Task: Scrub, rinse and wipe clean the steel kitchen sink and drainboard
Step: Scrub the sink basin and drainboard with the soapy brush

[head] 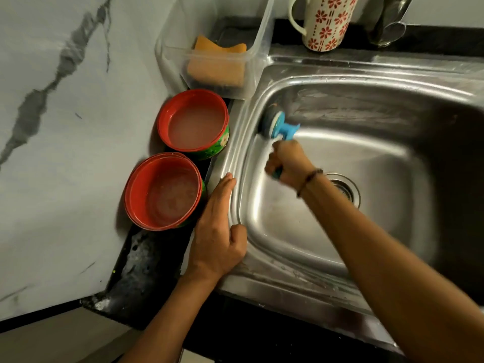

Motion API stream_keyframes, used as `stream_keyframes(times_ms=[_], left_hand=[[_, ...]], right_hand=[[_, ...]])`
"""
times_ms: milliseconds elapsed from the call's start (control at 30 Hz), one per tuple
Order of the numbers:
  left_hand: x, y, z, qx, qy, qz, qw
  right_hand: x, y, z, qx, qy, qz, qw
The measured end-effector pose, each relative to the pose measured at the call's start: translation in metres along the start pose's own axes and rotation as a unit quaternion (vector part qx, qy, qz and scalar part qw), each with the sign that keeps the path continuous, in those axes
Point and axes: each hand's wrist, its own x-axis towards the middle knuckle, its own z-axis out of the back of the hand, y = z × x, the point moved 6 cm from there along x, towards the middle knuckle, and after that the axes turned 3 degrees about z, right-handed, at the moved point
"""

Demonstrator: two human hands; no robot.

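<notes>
I see my right hand (288, 163) curled tight round the blue handle of a scrub brush (277, 124), its round head pressed against the sink's (366, 153) curved steel wall just beyond my knuckles. My left hand (217, 231) lies flat on the sink's ridged rim, fingers straight, holding nothing. Left of that hand sit two round red bowls (163, 191) of cloudy water. Past them, a clear plastic tub (251, 61) holds an orange sponge (217, 66).

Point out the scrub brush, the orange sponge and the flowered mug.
scrub brush (278, 124), head view, on its blue head.
orange sponge (216, 68), head view, on its front face.
flowered mug (327, 22), head view, on its side.
</notes>
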Motion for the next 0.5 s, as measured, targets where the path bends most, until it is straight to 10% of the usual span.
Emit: stream_keyframes(times_ms=[267, 500], left_hand=[[0.000, 0.001, -0.001, -0.009, 0.000, 0.004, 1.000], [0.000, 0.001, -0.002, 0.001, 0.001, 0.008, 1.000]], right_hand=[[-0.056, -0.073, 0.009, -0.023, 0.094, -0.092, 0.991], [0.019, -0.008, 0.005, 0.026, -0.010, -0.047, 0.999]])
